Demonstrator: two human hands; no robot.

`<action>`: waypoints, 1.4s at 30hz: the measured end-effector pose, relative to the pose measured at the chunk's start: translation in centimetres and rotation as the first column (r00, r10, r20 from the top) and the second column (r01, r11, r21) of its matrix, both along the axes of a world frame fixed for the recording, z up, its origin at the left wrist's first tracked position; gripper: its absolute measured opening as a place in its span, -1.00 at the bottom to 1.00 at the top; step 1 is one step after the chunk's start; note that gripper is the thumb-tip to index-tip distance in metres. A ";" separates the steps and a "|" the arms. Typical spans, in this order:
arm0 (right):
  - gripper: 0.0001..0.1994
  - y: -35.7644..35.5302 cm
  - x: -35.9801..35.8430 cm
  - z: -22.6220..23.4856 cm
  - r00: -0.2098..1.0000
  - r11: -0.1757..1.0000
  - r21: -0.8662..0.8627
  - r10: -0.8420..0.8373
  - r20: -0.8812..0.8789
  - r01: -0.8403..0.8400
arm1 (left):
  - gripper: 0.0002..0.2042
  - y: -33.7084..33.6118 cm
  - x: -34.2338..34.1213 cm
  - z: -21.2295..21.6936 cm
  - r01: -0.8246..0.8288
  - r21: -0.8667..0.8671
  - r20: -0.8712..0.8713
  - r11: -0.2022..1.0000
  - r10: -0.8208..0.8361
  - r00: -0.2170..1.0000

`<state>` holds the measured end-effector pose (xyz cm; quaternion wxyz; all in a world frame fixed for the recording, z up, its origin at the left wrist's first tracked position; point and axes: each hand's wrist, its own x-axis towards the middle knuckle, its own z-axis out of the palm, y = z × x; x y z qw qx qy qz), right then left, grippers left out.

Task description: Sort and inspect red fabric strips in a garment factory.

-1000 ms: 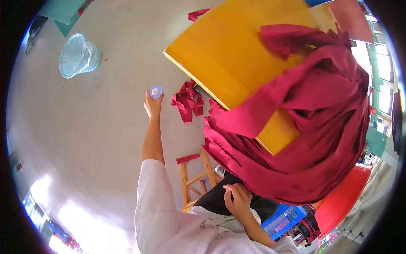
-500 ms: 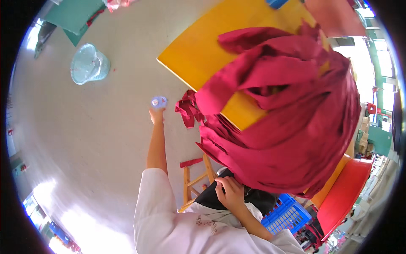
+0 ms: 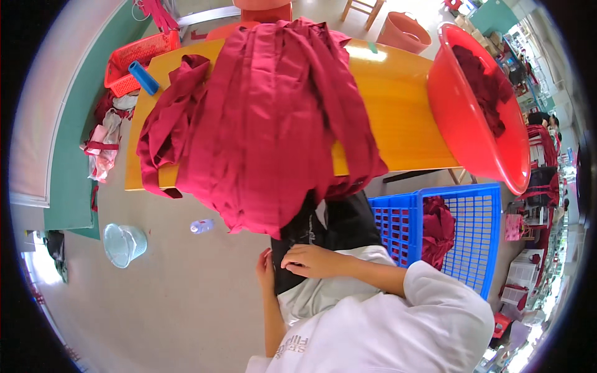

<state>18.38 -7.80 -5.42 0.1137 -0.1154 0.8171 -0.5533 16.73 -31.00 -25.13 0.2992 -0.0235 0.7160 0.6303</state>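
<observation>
A large bundle of dark red fabric strips (image 3: 255,124) lies across the yellow table (image 3: 398,124) and hangs over its near edge toward my lap. My left hand (image 3: 265,268) is low beside my left thigh, its fingers loosely bent and partly hidden, with nothing seen in it. Over my lap, just below the hanging fabric, my right hand (image 3: 312,261) has relaxed, slightly curled fingers and holds nothing visible. A small clear bottle (image 3: 202,226) is on the floor to the left, apart from both hands.
Right of my legs stands a blue plastic crate (image 3: 463,248) with red fabric inside. A big red basin (image 3: 444,118) rests at the table's right side. A blue tube-shaped object (image 3: 143,78) sits at the left corner near a red basket (image 3: 118,68). A bin (image 3: 127,245) stands left.
My left hand has let go of the bottle and drawn back to my side; the bottle now sits on the floor. My view has swung right toward the table.
</observation>
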 end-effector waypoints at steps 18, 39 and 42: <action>-0.76 19.5 -2.6 8.7 0.480 0.432 0.217 -0.720 -0.501 0.875 | -0.61 15.4 -2.8 26.9 0.507 -0.519 -0.184 0.688 -0.669 0.720; -0.80 20.0 -5.3 9.8 0.519 0.515 0.085 -0.821 -0.238 0.853 | -0.70 30.8 -14.3 30.8 0.090 -0.563 -0.738 0.822 -0.548 0.394; -0.82 18.6 -5.5 9.6 0.548 0.550 0.007 -0.830 -0.104 0.835 | -0.72 29.8 -15.2 31.2 0.180 -0.566 -0.695 0.805 -0.583 0.422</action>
